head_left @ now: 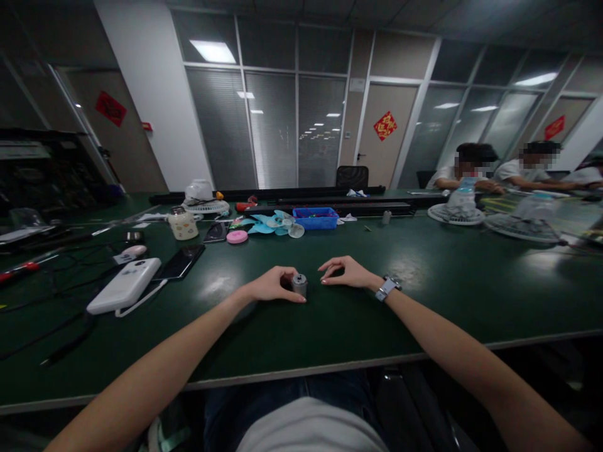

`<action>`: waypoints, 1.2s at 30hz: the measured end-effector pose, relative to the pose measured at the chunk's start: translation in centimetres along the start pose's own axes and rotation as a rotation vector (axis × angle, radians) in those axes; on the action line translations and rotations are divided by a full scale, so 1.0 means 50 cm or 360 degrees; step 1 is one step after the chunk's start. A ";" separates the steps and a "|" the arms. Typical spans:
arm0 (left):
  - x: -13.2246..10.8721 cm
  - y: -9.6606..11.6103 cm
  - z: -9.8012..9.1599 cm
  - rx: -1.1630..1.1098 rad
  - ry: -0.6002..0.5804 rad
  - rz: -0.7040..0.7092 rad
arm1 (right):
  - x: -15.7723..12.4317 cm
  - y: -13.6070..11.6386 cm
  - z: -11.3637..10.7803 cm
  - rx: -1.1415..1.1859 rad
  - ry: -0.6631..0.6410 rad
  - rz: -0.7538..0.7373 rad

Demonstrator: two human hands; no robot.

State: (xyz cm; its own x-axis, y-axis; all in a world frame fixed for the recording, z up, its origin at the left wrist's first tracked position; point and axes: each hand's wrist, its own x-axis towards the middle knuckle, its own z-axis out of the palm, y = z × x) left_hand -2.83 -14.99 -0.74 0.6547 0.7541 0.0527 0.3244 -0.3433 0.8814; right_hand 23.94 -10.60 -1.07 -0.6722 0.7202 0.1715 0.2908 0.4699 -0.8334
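Lower front of metal cylinder (299, 287) hidden from us behind thumb of left hand (273, 284); detail on its top too small for us to read. Some fingers of right hand (349, 272) hidden behind others. Both forearms (452, 329) cut off by bottom edge. Desk (202, 351) and red-handled tool (21, 271) cut by left edge. Contents of blue basket (315, 219) too small for us to name. Chair (352, 175): lower part hidden behind desk. Farthest co-worker (584, 177) cut off by right edge.
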 end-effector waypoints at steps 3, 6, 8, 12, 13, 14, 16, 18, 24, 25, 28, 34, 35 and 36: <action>0.000 0.001 0.000 0.0012 0.0009 -0.0009 | -0.002 0.008 0.005 -0.0164 -0.0030 -0.0101; -0.001 0.001 0.001 0.0024 0.0017 -0.0005 | -0.003 0.011 0.002 -0.0537 0.0029 -0.0137; 0.000 0.000 0.001 0.0023 0.0016 0.0001 | -0.003 0.017 -0.001 -0.0695 0.0021 -0.0083; 0.001 -0.001 0.001 0.0030 0.0010 -0.0008 | 0.003 0.020 0.005 -0.0744 0.0102 -0.0080; 0.001 -0.002 0.001 0.0030 0.0011 -0.0013 | 0.007 0.013 0.012 -0.0711 0.0161 -0.0106; 0.001 -0.002 0.001 0.0027 0.0015 -0.0014 | 0.010 0.004 0.021 -0.0654 0.0229 -0.0145; 0.001 -0.003 0.001 0.0019 0.0027 -0.0010 | 0.018 -0.023 0.043 -0.0487 0.0378 -0.0257; 0.002 -0.005 0.002 0.0012 0.0042 0.0005 | 0.025 -0.053 0.070 -0.0344 0.0457 -0.0351; 0.003 -0.007 0.003 -0.0056 -0.0008 0.0072 | 0.028 -0.100 0.120 -0.0199 0.0407 -0.0340; 0.003 -0.006 0.003 -0.0057 -0.0012 0.0073 | 0.026 -0.102 0.121 -0.0194 0.0398 -0.0326; 0.001 -0.005 0.003 -0.0060 -0.0020 0.0079 | 0.025 -0.108 0.114 -0.0212 0.0351 -0.0311; 0.001 -0.010 0.002 -0.0030 0.0023 0.0066 | 0.050 -0.129 0.067 -0.0252 -0.0097 -0.0331; 0.001 -0.011 0.002 -0.0029 0.0024 0.0056 | 0.056 -0.131 0.059 -0.0263 -0.0173 -0.0333; 0.001 -0.011 0.002 -0.0026 0.0024 0.0048 | 0.062 -0.133 0.052 -0.0274 -0.0229 -0.0331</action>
State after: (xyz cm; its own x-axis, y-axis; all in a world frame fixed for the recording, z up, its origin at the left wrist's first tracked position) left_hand -2.94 -14.81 -1.27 0.6535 0.7520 0.0865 0.2934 -0.3569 0.8869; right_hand 18.14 -12.83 3.64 -0.8154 0.5256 0.2426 0.2397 0.6879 -0.6851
